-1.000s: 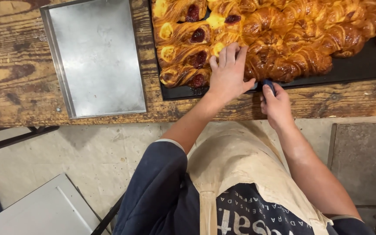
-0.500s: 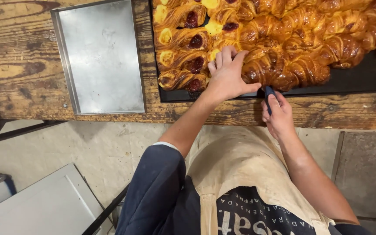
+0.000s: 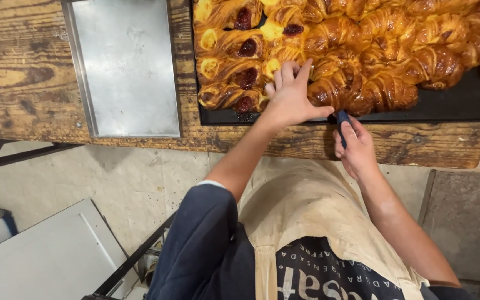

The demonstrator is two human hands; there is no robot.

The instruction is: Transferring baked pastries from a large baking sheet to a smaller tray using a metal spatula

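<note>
The person's left hand [image 3: 291, 94] lies flat on the pastries at the near edge of a dark baking tray [image 3: 462, 105]. Its fingers are extended and slightly spread, pressing on a golden pastry [image 3: 284, 58] without closing around it; the thumb points right, toward a croissant [image 3: 334, 89] just beside it.

The right hand [image 3: 355, 147] is positioned at the tray's near edge, just right of the left hand. Its fingers are clamped around a dark tool handle [image 3: 341, 119] (the working end is hidden at the tray edge, so the kind of tool cannot be determined).

The tray is filled with baked goods packed edge to edge. On its left part lie jam-filled pastries [image 3: 234, 47] with red centres and yellow cream; croissants [image 3: 434, 50] occupy the middle and right. A strip of bare tray shows along the near right side.

The tray rests on a worn wooden table [image 3: 23, 72]. To its left, close but apart, lies an empty metal sheet pan [image 3: 129, 66].

The person wears a dark sleeve [image 3: 201, 244] and a beige apron [image 3: 306, 211]. Below the table edge lies a pale floor [image 3: 112, 178], and at lower left a light grey panel [image 3: 51, 261].
</note>
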